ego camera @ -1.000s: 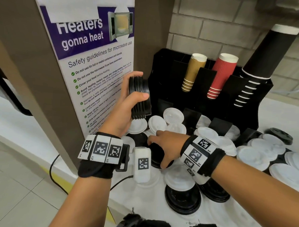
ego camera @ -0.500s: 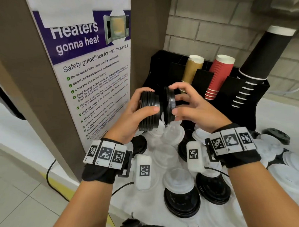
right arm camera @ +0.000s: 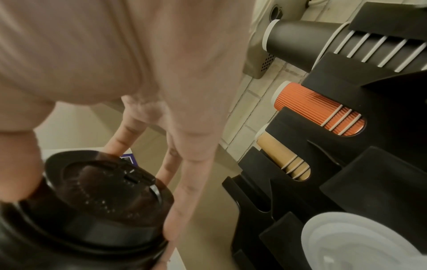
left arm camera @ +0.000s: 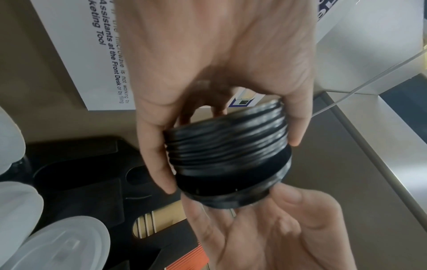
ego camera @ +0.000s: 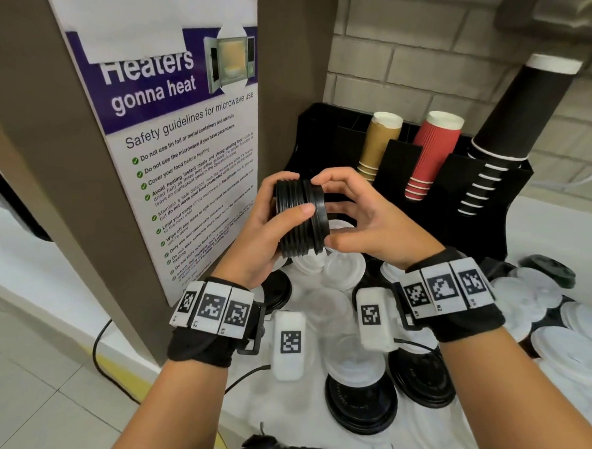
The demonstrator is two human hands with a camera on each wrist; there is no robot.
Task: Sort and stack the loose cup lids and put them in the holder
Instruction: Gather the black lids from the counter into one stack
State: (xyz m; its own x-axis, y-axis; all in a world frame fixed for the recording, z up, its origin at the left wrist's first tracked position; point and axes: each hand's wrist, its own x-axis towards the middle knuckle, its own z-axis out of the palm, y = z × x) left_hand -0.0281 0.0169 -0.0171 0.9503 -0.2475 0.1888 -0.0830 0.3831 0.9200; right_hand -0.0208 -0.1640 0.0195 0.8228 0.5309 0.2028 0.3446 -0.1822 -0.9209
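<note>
The left hand (ego camera: 264, 229) grips the stack (ego camera: 296, 221) of black lids, its axis running 9 to 3 o'clock. At its 3 o'clock end the right hand (ego camera: 362, 224) pinches the outermost lid (ego camera: 320, 218). The holder (ego camera: 434, 203) lies toward 1 o'clock.

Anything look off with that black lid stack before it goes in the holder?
Yes: the end lid under the right hand looks tilted on the black lid stack held by the left hand, not fully nested. Loose white lids remain scattered on the counter.
</note>
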